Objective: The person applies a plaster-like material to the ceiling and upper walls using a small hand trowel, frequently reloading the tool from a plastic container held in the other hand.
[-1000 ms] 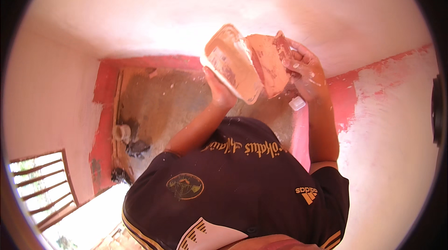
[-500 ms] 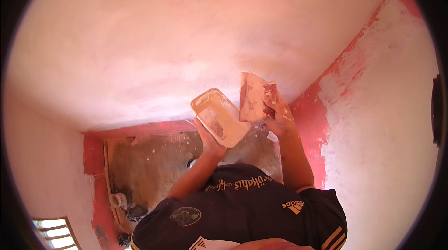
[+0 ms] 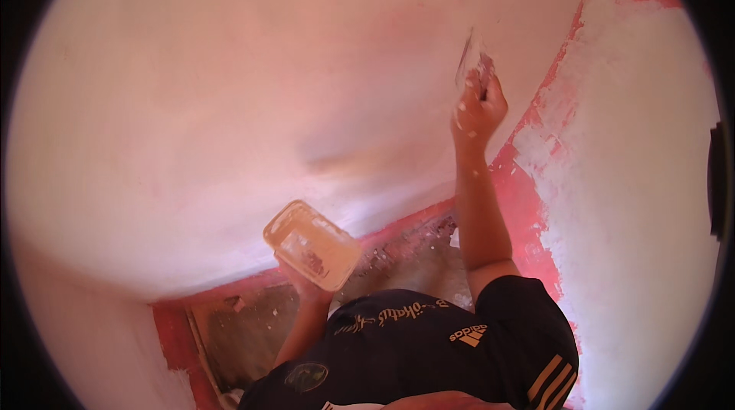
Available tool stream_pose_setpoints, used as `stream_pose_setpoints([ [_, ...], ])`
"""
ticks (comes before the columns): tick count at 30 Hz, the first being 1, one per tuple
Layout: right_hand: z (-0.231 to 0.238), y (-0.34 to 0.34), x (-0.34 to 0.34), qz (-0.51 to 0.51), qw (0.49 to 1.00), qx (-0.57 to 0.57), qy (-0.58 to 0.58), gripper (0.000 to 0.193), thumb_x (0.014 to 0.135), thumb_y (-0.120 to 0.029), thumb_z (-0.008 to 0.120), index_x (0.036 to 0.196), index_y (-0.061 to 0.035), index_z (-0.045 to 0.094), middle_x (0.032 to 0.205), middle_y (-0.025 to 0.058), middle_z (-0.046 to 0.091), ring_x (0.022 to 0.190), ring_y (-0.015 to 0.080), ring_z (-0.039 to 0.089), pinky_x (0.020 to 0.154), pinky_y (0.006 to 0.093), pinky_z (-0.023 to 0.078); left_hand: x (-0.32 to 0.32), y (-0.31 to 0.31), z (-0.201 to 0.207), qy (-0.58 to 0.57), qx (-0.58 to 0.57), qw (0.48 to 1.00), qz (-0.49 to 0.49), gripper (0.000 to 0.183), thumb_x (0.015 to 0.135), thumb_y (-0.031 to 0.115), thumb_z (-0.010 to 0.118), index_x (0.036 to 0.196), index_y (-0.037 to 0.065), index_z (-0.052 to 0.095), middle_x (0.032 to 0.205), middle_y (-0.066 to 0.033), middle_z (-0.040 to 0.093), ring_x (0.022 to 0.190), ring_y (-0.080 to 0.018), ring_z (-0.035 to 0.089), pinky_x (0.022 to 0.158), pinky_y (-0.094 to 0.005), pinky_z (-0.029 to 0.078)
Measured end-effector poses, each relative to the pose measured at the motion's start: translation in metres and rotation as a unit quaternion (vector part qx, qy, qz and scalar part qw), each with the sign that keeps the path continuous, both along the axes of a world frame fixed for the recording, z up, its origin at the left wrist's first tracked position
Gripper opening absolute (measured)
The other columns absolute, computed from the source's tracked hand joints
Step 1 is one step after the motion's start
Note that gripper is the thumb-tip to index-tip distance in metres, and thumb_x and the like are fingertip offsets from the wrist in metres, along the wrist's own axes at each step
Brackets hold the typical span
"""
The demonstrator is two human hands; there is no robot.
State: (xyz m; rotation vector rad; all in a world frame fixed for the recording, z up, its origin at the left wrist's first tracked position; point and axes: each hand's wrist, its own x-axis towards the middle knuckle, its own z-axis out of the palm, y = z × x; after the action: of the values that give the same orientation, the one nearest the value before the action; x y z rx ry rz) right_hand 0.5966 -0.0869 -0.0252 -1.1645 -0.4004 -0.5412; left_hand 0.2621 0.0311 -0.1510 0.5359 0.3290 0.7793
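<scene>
My right hand (image 3: pixel 481 110) is closed round the handle of a putty knife (image 3: pixel 476 62), whose wide blade I see nearly edge-on against the wall (image 3: pixel 367 81). Pale flecks of putty stick to the fingers and wrist. Lower down on the left, my left hand (image 3: pixel 306 280) supports a shallow rectangular plastic tub (image 3: pixel 333 257) from below, its fingers mostly hidden behind it. Pale paste coats the inside of the tub, with a darker reddish patch showing through. A greyish smear of shade lies across the wall between tub and knife.
A second wall (image 3: pixel 628 150) stands on the right, with white putty over red paint. Bare red paint (image 3: pixel 528 211) runs down the corner and along the foot of the walls. Below is a brown, spotted floor (image 3: pixel 253 333).
My right hand has swung up and away from the tub, carrying the putty knife to the wall. The tub, in my left hand, has shifted down and left in view.
</scene>
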Motion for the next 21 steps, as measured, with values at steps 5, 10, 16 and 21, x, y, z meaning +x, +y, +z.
stream_pose_setpoints([
  [5, 0.04, 0.083, -0.016, -0.193, 0.964, -0.11, -0.146, 0.043, 0.096, 0.003, 0.054, 0.138, 0.0073, 0.054, 0.128, 0.019, 0.066, 0.113, 0.0246, 0.067, 0.085, 0.0304, 0.056, -0.039, 0.048, 0.012, -0.045, 0.04, 0.998, -0.026, 0.069, 0.098, 0.069, 0.038, 0.139, 0.014, 0.049, 0.124, -0.0093, 0.061, 0.108, -0.0282, 0.064, 0.09, -0.0451, 0.056],
  [10, 0.027, 0.127, -0.111, -0.226, 0.894, -0.155, -0.355, 0.041, 0.092, 0.01, 0.055, 0.133, 0.0059, 0.059, 0.126, 0.0231, 0.067, 0.126, 0.0289, 0.062, 0.094, 0.0381, 0.056, -0.069, 0.073, 0.005, -0.043, 0.072, 0.996, -0.008, 0.067, 0.099, 0.066, 0.041, 0.139, 0.014, 0.049, 0.122, -0.0084, 0.061, 0.107, -0.028, 0.064, 0.088, -0.0461, 0.056],
  [16, 0.018, 0.026, -0.028, -0.144, 0.987, 0.008, -0.068, 0.028, 0.103, -0.016, 0.054, 0.121, 0.0028, 0.065, 0.085, 0.0047, 0.064, 0.069, 0.008, 0.057, 0.057, 0.0249, 0.045, -0.079, 0.073, 0.013, 0.048, 0.187, 0.98, 0.053, 0.066, 0.099, 0.066, 0.04, 0.138, 0.014, 0.049, 0.122, -0.0098, 0.061, 0.105, -0.0299, 0.064, 0.087, -0.0474, 0.057],
  [21, 0.032, -0.018, 0.059, -0.131, 0.969, 0.168, -0.122, 0.032, 0.103, -0.02, 0.056, 0.127, 0.0, 0.064, 0.08, -0.005, 0.056, 0.06, 0.001, 0.043, 0.05, 0.0179, 0.034, -0.08, 0.073, 0.022, -0.006, 0.092, 0.996, 0.013, 0.066, 0.099, 0.066, 0.039, 0.137, 0.014, 0.05, 0.122, -0.0104, 0.061, 0.104, -0.0303, 0.064, 0.087, -0.0477, 0.057],
])
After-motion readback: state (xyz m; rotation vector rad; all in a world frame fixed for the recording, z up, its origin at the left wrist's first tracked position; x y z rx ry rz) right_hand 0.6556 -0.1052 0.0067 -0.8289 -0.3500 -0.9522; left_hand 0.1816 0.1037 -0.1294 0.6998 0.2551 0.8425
